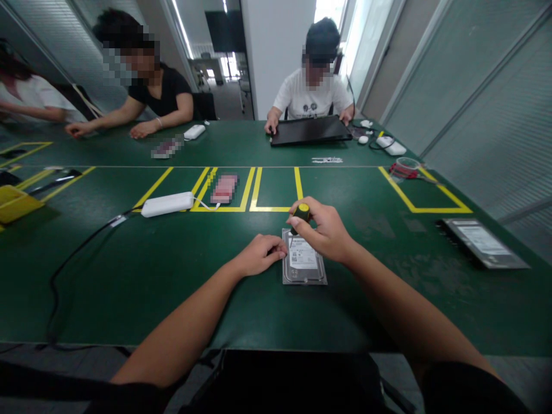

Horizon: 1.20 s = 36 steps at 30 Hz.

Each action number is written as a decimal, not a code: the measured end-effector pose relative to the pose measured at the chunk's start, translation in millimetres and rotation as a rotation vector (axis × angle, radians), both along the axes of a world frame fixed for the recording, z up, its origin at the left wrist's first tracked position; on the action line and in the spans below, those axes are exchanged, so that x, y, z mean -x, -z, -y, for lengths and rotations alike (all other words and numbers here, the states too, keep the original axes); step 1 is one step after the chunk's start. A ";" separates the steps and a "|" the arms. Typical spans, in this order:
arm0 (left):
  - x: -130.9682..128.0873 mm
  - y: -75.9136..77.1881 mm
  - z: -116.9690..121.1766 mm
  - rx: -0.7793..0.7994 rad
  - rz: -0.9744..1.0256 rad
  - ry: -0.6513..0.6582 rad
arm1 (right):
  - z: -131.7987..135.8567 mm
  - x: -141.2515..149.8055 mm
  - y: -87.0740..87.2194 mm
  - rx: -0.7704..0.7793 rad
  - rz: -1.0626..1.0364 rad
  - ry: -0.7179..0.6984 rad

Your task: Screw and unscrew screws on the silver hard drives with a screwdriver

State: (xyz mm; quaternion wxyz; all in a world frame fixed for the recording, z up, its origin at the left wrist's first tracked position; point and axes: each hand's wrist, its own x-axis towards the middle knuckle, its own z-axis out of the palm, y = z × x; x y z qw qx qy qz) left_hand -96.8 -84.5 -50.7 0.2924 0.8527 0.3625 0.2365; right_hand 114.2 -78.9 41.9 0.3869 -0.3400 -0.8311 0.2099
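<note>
So from the head cam, the right hand (325, 230) has its fingers wrapped around the handle of a yellow-and-black screwdriver (301, 211), shaft pointing down at the upper left part of a hard drive (307, 261) lying flat on the green table (172, 299), though I can't tell if the tip is touching. The left hand (261, 255) is loosely half-curled right at the drive's left edge, can't tell if it's actually gripping it. Over to the right there's another drive (485, 244), and a white power brick (167, 204) sits off to the left.
</note>
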 end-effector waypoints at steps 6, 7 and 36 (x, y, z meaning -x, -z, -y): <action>1.6 3.1 -1.2 0.057 0.028 -0.009 | -0.3 0.9 2.5 0.001 -0.001 -0.005; 1.9 3.2 -1.3 0.069 0.034 -0.011 | -0.2 1.2 2.8 0.000 0.001 -0.007; 1.8 -1.9 -2.8 0.189 0.110 -0.033 | -3.6 10.1 16.7 0.056 0.033 -0.043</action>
